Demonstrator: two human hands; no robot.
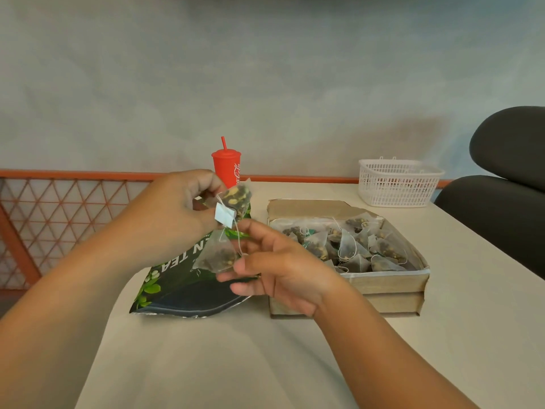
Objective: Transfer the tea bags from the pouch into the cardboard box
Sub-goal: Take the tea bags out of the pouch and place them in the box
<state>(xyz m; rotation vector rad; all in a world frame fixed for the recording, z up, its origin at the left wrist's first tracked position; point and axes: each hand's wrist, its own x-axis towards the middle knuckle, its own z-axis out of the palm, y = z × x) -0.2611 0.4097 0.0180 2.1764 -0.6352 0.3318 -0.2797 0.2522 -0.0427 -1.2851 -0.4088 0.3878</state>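
Note:
A dark green tea pouch (182, 290) lies on the table in front of me. To its right stands an open cardboard box (389, 287) with several pyramid tea bags (348, 246) inside. My left hand (177, 214) pinches one tea bag (236, 199) with a white tag above the pouch. Just below it, my right hand (277, 267) holds a second tea bag (218, 256) between thumb and fingers. Thin strings run between the two bags.
A red cup with a straw (226, 169) stands behind my hands. A white plastic basket (398, 183) sits at the table's far right corner. A dark chair (501, 202) is to the right. An orange mesh railing (59, 214) borders the left.

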